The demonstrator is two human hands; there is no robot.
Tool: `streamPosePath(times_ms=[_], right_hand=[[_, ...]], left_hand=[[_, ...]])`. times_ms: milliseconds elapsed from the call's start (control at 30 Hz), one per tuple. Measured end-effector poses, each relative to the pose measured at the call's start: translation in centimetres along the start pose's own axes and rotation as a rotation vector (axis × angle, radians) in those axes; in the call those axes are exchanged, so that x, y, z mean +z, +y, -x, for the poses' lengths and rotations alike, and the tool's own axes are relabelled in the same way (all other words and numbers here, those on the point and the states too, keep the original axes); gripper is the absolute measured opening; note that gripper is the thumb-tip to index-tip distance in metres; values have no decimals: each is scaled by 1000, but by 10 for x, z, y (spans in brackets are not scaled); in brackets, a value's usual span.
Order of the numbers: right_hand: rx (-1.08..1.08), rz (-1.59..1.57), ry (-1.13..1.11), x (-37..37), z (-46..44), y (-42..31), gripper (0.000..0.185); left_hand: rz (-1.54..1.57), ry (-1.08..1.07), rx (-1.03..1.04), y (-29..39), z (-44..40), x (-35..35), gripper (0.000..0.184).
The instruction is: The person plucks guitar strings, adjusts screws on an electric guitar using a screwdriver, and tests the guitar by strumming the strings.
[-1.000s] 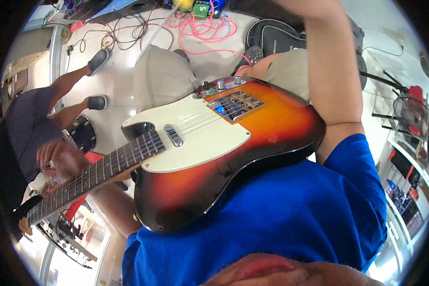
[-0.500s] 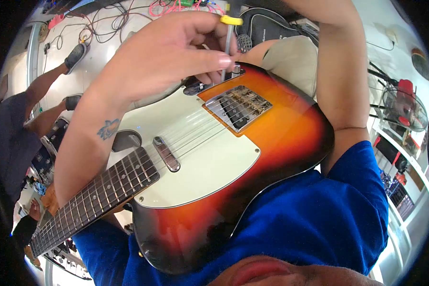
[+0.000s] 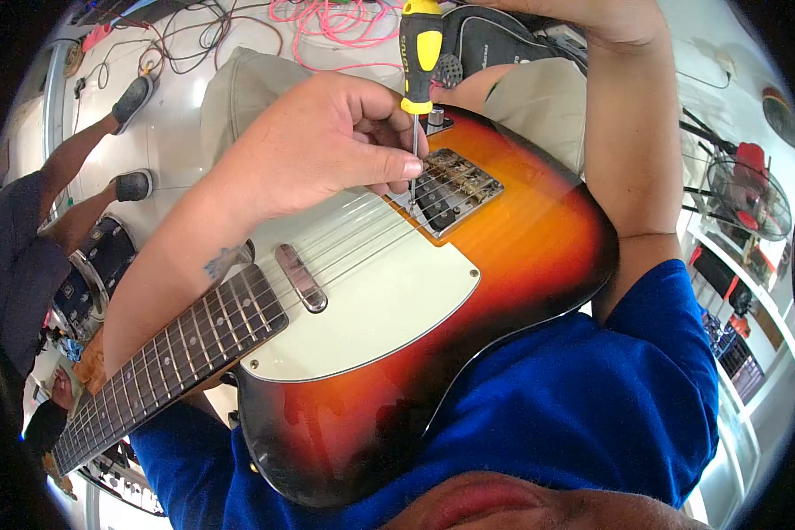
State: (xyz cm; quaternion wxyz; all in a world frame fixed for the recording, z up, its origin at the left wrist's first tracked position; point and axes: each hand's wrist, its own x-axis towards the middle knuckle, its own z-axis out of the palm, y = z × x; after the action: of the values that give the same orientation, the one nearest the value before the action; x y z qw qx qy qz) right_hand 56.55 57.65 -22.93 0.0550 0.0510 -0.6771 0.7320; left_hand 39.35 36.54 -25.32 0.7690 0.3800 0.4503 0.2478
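Note:
A sunburst electric guitar (image 3: 539,238) with a cream pickguard (image 3: 389,300) lies across my lap. My left hand (image 3: 344,146) pinches the thin metal shaft of a screwdriver (image 3: 421,57) between thumb and fingers. Its black and yellow handle points up, and the shaft's lower end is at the edge of the metal bridge (image 3: 468,190), by the strings. Whether the tip sits in a screw is too small to tell. My right hand (image 3: 583,13) is cut off at the top edge, near the handle's end; its fingers are mostly out of view.
Another person's legs and shoes (image 3: 132,106) are at the left. Pink cable (image 3: 344,26) and dark cables (image 3: 194,40) lie on the tiled floor. Beyond my knee is a black bag (image 3: 495,44). A fan (image 3: 749,199) stands at the right.
My left hand and the screwdriver have moved toward me, from beside the control knob to the bridge edge. More of the handle now shows. The guitar has shifted slightly.

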Motion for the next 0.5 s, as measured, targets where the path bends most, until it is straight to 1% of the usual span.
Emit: streamPosePath(times_ms=[133,167,233,333,433,500], right_hand=[[52,-28,-37,1,3,-3,40],[47,-38,-30,2,4,-1,39],[104,-36,-13,4,5,-2,37],[234,34,17,8,8,-13,31],[257,147,34,10,6,-20,26],[292,200,35,13,3,-28,24]], left_hand=[[-11,-15,-13,3,-3,1,17],[-18,-15,-3,3,-3,2,18],[-33,-14,15,3,-3,2,19],[-77,-29,41,0,-5,1,21],[59,18,42,-2,-6,4,21],[21,21,35,1,-5,2,21]])
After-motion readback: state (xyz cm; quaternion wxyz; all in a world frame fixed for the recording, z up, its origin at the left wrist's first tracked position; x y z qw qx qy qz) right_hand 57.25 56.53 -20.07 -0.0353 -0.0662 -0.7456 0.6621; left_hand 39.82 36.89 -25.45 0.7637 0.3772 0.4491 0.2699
